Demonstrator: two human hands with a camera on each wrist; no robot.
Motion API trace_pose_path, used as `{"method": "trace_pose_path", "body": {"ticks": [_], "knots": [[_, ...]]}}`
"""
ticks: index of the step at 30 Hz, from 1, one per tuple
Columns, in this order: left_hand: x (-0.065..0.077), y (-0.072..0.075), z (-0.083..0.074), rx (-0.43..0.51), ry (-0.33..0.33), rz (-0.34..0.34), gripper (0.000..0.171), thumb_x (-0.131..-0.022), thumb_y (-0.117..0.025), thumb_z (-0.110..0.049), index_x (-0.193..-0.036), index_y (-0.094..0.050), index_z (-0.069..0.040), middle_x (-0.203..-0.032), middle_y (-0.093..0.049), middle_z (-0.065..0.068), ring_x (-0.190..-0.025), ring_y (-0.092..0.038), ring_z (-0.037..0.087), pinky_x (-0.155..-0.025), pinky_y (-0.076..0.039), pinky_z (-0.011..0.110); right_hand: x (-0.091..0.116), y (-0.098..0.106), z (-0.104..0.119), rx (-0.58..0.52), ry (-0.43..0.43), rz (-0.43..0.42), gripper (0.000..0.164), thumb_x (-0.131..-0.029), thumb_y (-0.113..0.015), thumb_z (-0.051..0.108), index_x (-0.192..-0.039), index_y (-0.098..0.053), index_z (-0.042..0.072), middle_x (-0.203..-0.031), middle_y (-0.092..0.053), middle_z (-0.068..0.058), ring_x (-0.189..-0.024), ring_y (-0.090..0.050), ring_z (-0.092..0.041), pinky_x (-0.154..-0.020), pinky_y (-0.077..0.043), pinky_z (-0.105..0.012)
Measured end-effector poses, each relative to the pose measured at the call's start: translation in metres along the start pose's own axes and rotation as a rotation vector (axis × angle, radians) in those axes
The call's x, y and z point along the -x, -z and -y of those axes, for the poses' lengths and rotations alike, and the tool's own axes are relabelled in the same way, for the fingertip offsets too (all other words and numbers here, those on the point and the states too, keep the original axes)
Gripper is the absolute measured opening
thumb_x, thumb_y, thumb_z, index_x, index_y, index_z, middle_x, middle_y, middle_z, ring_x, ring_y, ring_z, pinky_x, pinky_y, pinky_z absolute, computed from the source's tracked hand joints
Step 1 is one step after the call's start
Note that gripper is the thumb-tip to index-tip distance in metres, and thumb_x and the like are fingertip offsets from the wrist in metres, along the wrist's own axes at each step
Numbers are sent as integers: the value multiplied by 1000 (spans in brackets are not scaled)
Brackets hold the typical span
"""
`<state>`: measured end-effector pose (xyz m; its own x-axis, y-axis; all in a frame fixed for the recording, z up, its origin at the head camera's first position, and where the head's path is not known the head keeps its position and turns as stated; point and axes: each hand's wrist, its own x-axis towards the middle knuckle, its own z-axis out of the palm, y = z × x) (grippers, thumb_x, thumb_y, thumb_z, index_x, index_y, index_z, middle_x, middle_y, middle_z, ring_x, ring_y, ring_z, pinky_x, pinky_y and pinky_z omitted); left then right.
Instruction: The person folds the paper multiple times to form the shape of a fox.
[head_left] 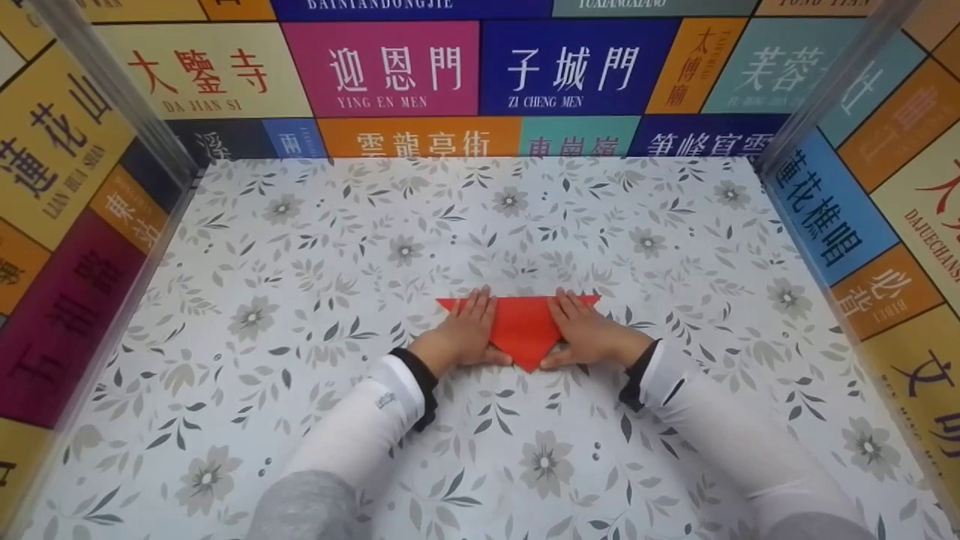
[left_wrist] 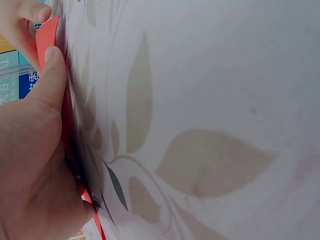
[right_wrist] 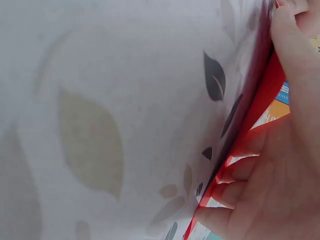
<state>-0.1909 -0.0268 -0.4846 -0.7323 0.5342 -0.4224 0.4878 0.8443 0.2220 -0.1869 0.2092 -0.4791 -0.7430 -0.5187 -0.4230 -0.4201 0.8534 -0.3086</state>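
A red sheet of paper (head_left: 525, 324), folded into a downward-pointing triangle, lies on the patterned table with its long straight edge at the far side. My left hand (head_left: 469, 330) rests over its left part, fingers stretched toward the far edge and thumb beside the near point. On the other side my right hand (head_left: 589, 330) mirrors it, fingers extended on the paper and thumb by the same point. In the left wrist view the left thumb (left_wrist: 52, 75) lies against the red paper (left_wrist: 46, 37). The right wrist view shows the right fingers (right_wrist: 235, 172) along the red edge (right_wrist: 262, 92).
A white tablecloth (head_left: 247, 390) with grey leaves and flowers covers the table. Colourful panels (head_left: 382, 67) with Chinese lettering stand along the back and both sides, with clear corner strips (head_left: 832, 90) between them.
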Motion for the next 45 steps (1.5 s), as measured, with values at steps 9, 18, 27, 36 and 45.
{"method": "trace_pose_path", "body": {"ticks": [9, 18, 27, 36, 45], "knots": [[1, 3, 2, 37, -26, -9, 108, -87, -55, -65, -154, -4, 1, -162, 3, 20, -150, 1, 36, -121, -6, 48, 1, 4, -6, -74, 20, -7, 99, -89, -63, 50, -152, -12, -7, -159, -4, -29, -147, -4, -46, -117, -17, -56], [3, 4, 5, 58, -28, -23, 112, -84, -62, -62, -153, -3, 3, -162, 1, 21, -150, -2, 36, -122, -8, 45, 2, 4, -6, -106, 17, 1, 100, -89, -62, 51, -152, -11, -6, -160, -2, -28, -148, -3, -44, -118, -17, -56], [3, 6, 9, 38, -10, -27, 109, -86, -57, -64, -154, -2, 2, -162, 1, 19, -150, -1, 35, -122, -9, 45, 2, 3, -8, -134, 11, 15, 99, -89, -62, 50, -153, -9, -5, -160, 1, -26, -148, 0, -42, -117, -17, -55], [0, 4, 13, 64, 30, -6, 106, -88, -53, -65, -154, -3, 1, -162, 2, 19, -150, -1, 34, -122, -8, 44, 2, 2, -10, -162, -17, 39, 102, -88, -60, 58, -154, -7, 1, -162, 4, -20, -149, 3, -38, -117, -19, -55], [-1, 2, 14, 48, 24, -17, 94, -95, -44, -61, -154, -4, 1, -163, 1, 18, -151, -1, 34, -122, -8, 43, 2, 2, -10, -179, 4, -7, 94, -92, -57, 52, -154, -10, -1, -161, 0, -22, -149, -1, -41, -118, -17, -56]]}}
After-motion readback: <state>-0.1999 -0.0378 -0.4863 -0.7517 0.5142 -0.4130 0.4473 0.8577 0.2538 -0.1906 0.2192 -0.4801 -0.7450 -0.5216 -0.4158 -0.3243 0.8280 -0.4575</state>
